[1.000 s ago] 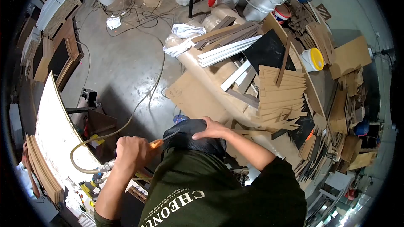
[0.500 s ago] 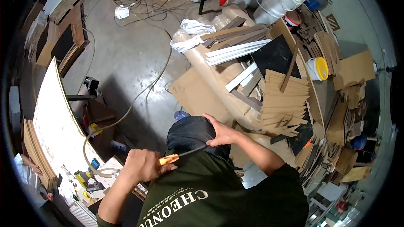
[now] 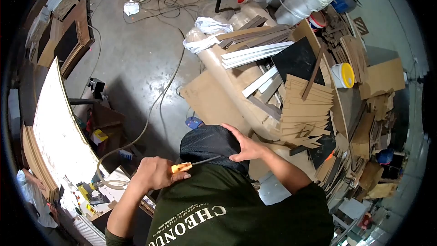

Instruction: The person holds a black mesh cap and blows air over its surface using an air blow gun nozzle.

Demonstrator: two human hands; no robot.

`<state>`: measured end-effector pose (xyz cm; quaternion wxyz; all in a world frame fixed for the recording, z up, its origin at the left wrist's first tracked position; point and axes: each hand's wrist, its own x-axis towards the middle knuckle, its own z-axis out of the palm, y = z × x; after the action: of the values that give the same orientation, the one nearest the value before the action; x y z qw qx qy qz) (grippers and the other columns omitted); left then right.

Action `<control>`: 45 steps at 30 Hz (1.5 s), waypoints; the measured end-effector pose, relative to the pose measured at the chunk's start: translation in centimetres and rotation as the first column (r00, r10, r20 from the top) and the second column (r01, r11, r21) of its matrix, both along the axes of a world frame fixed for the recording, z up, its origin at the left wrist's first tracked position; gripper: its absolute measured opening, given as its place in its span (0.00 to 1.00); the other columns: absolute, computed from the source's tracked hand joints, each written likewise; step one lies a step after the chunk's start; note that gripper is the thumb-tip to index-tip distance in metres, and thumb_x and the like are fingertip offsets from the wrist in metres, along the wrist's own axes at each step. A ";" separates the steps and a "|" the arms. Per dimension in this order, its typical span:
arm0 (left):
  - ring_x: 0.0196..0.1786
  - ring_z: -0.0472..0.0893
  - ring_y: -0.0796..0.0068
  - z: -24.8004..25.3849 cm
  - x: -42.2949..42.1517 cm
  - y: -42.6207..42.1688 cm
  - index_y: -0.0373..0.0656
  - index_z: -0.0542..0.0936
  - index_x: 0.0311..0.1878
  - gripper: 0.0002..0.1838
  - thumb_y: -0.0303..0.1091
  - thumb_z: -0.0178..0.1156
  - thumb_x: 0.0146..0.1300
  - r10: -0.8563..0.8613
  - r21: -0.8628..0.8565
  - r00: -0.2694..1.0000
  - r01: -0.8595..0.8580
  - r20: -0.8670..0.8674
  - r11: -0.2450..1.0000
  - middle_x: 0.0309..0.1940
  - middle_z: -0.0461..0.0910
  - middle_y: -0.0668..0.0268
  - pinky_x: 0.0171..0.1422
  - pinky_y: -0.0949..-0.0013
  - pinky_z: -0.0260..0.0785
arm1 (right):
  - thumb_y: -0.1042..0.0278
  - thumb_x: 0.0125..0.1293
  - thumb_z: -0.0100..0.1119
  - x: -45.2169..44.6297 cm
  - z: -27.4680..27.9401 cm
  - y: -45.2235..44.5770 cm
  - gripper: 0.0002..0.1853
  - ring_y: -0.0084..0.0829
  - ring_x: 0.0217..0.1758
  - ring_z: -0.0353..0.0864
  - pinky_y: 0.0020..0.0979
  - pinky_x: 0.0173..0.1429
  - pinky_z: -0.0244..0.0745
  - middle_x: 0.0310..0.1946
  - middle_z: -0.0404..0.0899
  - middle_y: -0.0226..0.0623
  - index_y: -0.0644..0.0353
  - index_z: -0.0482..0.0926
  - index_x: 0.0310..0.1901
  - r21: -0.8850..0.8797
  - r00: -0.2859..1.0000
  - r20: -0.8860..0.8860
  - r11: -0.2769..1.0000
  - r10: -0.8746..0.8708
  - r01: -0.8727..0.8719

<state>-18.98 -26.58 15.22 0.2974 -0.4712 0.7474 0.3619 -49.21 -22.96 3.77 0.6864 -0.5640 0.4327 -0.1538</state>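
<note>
Both busy: left hand (image 3: 155, 173) clamped on orange-handled tool (image 3: 181, 167), 8 o'clock off black fabric (image 3: 207, 142); right hand (image 3: 249, 149) at 3, can't tell its grip. Tip's already by fabric; remainder unclear.

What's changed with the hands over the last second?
The right hand moved right, to the right edge of the black mesh item; the left hand brought the orange-handled tool rightward, its nozzle now lying flatter. The left hand still grips the tool.

White lettering (image 3: 195, 221), inverted at six o'clock on the dark green shirt (image 3: 264, 209): visible letters "CHEONU"; smaller print (image 3: 185, 216) alongside, illegible. Eight o'clock: blue-and-white label (image 3: 125, 155), unreadable.
</note>
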 end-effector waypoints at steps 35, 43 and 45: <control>0.28 0.81 0.53 3.0 -1.1 -1.5 0.44 0.82 0.24 0.34 0.71 0.51 0.53 -0.023 0.002 0.999 0.023 -0.028 1.000 0.18 0.78 0.53 0.33 0.59 0.71 | 0.68 0.45 0.64 -0.1 0.4 -0.9 0.48 0.39 0.70 0.54 0.36 0.73 0.46 0.65 0.55 0.45 0.58 0.50 0.69 -0.052 0.999 0.050 0.999 0.011 -0.008; 0.26 0.81 0.55 3.0 -1.4 -1.7 0.45 0.82 0.24 0.31 0.68 0.55 0.52 -0.043 -0.155 0.999 0.042 0.001 0.987 0.18 0.78 0.55 0.31 0.59 0.71 | 0.58 0.46 0.66 2.1 3.7 -1.4 0.48 0.48 0.66 0.60 0.37 0.69 0.55 0.63 0.57 0.51 0.52 0.51 0.68 -0.008 0.898 -0.430 0.995 0.088 -0.101; 0.26 0.81 0.55 3.1 -1.2 -2.2 0.44 0.82 0.24 0.30 0.66 0.56 0.52 -0.065 -0.265 0.997 0.075 0.047 0.961 0.19 0.78 0.54 0.31 0.60 0.71 | 0.56 0.47 0.67 2.3 3.7 -1.5 0.47 0.47 0.65 0.61 0.36 0.69 0.56 0.63 0.57 0.51 0.53 0.51 0.68 0.016 0.877 -0.470 0.995 0.098 -0.103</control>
<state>-20.17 -28.82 18.33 0.2580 -0.4872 0.7996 0.2382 -46.87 -24.48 7.47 0.5652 -0.6094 0.5557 0.0212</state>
